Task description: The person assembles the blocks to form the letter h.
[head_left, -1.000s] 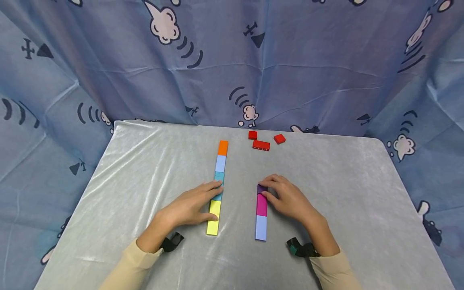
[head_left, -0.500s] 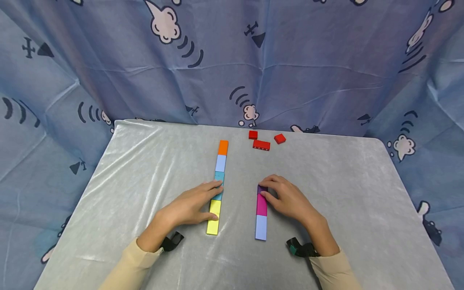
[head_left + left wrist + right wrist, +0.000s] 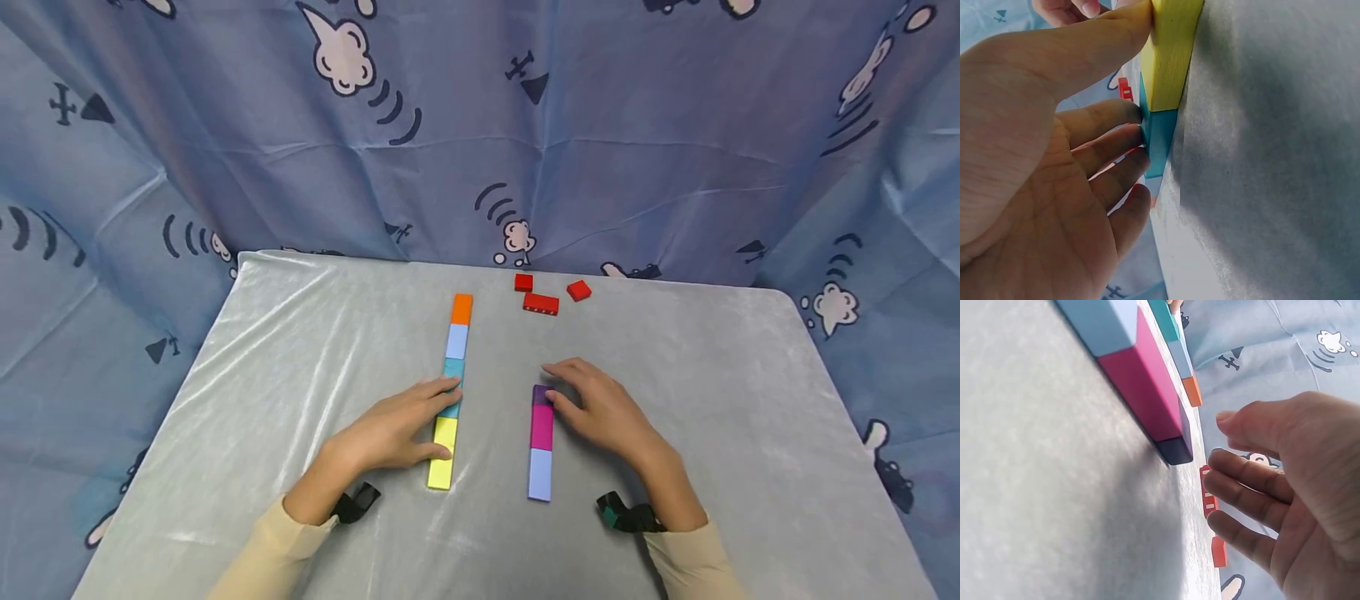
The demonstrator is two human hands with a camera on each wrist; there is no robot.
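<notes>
Three red blocks (image 3: 541, 305) near the far edge of the table (image 3: 675, 367); nearer, relaxed left hand (image 3: 397, 425) touching the left block row (image 3: 453, 367), loosely spread right hand (image 3: 602, 408) beside the right block row (image 3: 541, 442).

The head camera looks forward and down from above and behind the left hand (image 3: 397, 429) and right hand (image 3: 603, 408), far enough off to hold all their fingers, most of the table (image 3: 750, 467) and the curtain (image 3: 637, 192) beyond the fingertips. The left wrist camera sits close on the palm side, facing along the fingers, tipped so the table lies right of them; it shares with the head view the yellow block (image 3: 1172, 56) at the thumb. The right wrist camera, also near, has the table left of its fingers and shares the red pieces (image 3: 1207, 494) beyond them with the head view. Both wrist views catch the teal section (image 3: 1161, 144) at the left fingertips.
</notes>
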